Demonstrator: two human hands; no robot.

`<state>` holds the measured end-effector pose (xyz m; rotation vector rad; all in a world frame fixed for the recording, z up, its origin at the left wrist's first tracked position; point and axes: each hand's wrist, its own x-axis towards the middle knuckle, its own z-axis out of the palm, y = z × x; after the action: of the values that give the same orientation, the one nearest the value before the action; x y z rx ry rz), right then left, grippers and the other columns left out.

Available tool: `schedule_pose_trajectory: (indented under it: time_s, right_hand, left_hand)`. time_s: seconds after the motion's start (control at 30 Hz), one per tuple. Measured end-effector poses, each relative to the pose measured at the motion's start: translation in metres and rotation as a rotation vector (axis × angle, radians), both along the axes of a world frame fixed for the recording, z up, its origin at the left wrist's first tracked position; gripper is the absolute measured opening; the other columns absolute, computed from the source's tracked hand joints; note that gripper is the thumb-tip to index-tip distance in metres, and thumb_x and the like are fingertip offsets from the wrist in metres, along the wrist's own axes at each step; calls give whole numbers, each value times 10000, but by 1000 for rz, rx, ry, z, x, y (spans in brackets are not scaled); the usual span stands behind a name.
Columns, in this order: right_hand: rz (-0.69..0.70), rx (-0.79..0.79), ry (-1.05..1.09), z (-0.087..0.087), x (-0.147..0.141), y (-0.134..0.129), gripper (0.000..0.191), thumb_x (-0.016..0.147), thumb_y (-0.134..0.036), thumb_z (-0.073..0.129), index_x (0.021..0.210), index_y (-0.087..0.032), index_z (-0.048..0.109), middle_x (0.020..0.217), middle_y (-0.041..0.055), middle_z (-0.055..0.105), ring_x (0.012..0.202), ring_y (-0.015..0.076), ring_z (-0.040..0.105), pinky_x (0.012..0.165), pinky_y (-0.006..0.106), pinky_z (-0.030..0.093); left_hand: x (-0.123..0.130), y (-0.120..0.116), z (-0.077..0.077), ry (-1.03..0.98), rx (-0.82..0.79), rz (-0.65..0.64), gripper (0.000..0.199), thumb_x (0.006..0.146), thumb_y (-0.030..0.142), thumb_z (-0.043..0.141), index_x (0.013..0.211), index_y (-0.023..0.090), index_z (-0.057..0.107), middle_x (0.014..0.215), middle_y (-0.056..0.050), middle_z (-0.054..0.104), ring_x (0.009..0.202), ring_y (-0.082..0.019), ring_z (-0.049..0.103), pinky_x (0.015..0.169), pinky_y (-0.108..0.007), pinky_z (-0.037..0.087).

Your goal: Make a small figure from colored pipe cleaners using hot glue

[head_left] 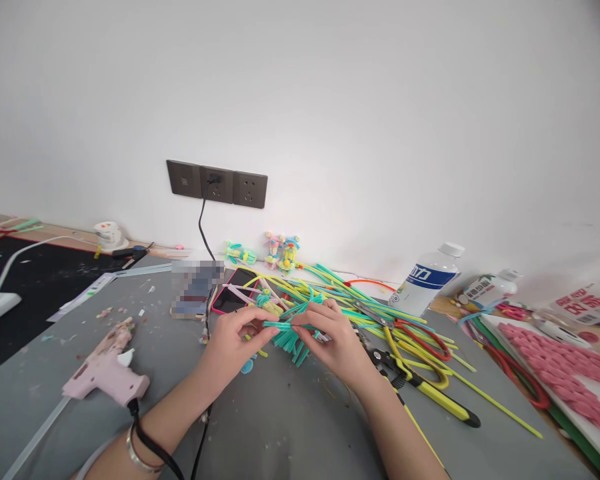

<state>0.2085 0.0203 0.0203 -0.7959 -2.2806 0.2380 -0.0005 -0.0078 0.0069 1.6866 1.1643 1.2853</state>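
Note:
At the middle of the head view, both hands meet over short teal pipe cleaners (282, 325). My left hand (237, 337) pinches their left end between thumb and fingers. Its wrist wears a silver bangle. My right hand (327, 333) pinches the same pieces from the right, its fingers curled. A bunch of cut teal pieces (296, 348) lies just behind and below the fingertips. A small yellow and teal figure (269, 303) sits just beyond my left hand. Long yellow and green pipe cleaners (330, 287) spread out behind my right hand.
A pink glue gun (107, 373) with a black cable lies at left. Yellow-handled pliers (437, 399), red-handled scissors (423, 337) and a white bottle (425, 280) stand or lie at right. A phone (235, 290) and small figures (283, 252) are near the wall. Pink braided material (560, 367) lies far right.

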Motion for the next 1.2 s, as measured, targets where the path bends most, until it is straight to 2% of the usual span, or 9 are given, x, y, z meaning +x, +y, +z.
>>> schedule_pose_trajectory:
  time_s: [0.17, 0.3, 0.47, 0.63, 0.83, 1.2]
  right_hand:
    - [6, -30, 21, -1, 0, -1, 137, 973, -209, 506, 886, -223, 611, 765, 8, 647, 645, 146, 516, 696, 326, 308]
    - [32, -205, 113, -3, -2, -2, 126, 967, -234, 510, 891, -218, 608, 788, 23, 653, 707, 168, 561, 724, 325, 375]
    - [24, -503, 218, -3, -7, -3, 155, 943, -273, 519, 850, -204, 623, 788, 21, 627, 714, 163, 562, 674, 278, 442]
    - [1, -660, 286, -4, -10, -2, 185, 909, -335, 549, 833, -190, 635, 733, 6, 589, 658, 149, 522, 622, 265, 422]
    - [10, -721, 337, -7, -12, -1, 225, 903, -385, 559, 808, -190, 618, 700, -7, 545, 633, 139, 481, 591, 259, 391]
    - [-17, -656, 359, -6, -16, -3, 243, 897, -392, 571, 765, -193, 616, 681, -3, 557, 623, 142, 486, 583, 259, 407]
  left_hand:
    - [0, -1, 1, 2, 11, 0, 154, 837, 297, 641, 853, 179, 738, 801, -45, 724, 619, -139, 653, 552, -217, 555]
    - [0, 0, 1, 9, 67, 29, 141, 834, 267, 636, 809, 176, 741, 779, -51, 738, 631, -147, 666, 557, -216, 557]
    - [-2, 2, -3, 108, 275, 59, 128, 857, 235, 625, 828, 191, 742, 773, -49, 737, 671, -148, 685, 566, -206, 561]
    - [-3, 3, -4, 231, 494, 91, 130, 891, 191, 594, 863, 203, 721, 779, -37, 728, 683, -129, 688, 581, -194, 547]
    - [-4, 3, -5, 303, 583, 98, 131, 899, 144, 586, 900, 199, 705, 804, -32, 706, 710, -121, 688, 650, -201, 550]
    - [-3, 1, -3, 339, 588, 116, 162, 922, 195, 553, 876, 210, 708, 808, -33, 713, 705, -119, 688, 665, -200, 562]
